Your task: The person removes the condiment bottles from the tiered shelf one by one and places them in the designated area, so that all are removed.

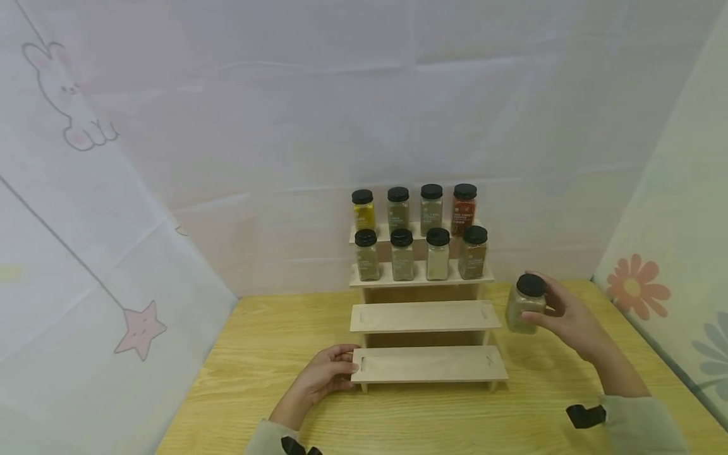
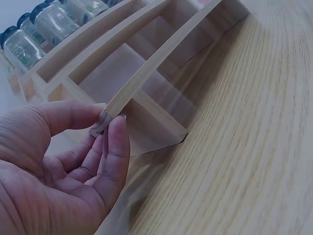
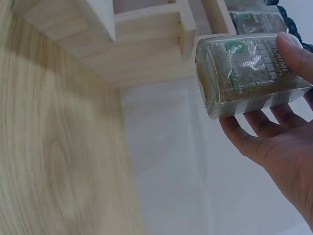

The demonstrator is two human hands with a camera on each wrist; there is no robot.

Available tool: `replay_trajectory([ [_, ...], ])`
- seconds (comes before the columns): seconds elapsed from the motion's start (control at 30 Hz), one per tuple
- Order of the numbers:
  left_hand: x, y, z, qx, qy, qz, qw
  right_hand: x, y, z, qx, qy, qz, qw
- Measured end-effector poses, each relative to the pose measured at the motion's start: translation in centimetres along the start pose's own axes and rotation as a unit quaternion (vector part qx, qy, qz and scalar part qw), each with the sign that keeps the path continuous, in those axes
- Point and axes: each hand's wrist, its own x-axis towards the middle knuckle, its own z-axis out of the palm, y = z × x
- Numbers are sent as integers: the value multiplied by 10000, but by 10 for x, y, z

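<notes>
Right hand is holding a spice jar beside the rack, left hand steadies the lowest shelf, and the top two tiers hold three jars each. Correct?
Not quite: each of the top two tiers of the rack holds four jars, as the head view shows. The right hand does hold the spice jar, and the left hand steadies the lowest shelf.

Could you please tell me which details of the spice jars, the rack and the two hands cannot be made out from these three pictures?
- Rack jars' labels: head view, too small to read.
- Held jar: its cap is cut off by the right wrist view's edge; label print blurred by glare.
- Left hand: in the head view its fingertips are hidden at the lowest shelf.
- Right hand: palm side hidden in the head view.
</notes>
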Motion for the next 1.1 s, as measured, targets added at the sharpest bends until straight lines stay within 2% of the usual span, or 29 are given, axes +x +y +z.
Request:
replay_trajectory([
  [0.2,0,0,0,40,9,31,10000,1,15,-2,-95,-75,-41,9999],
  [0.5,-1,1,-1,80,-29,35,10000,0,37,0,113,-218,110,9996],
  [0.67,-1,1,-1,47,-50,54,10000,0,48,4,223,-173,209,9994],
  [0.8,-1,1,-2,-2,-41,22,10000,0,56,7,266,-141,122,9995],
  [1.1,-3,-1,-1,51,9,36,10000,1,72,11,184,-153,162,9996],
])
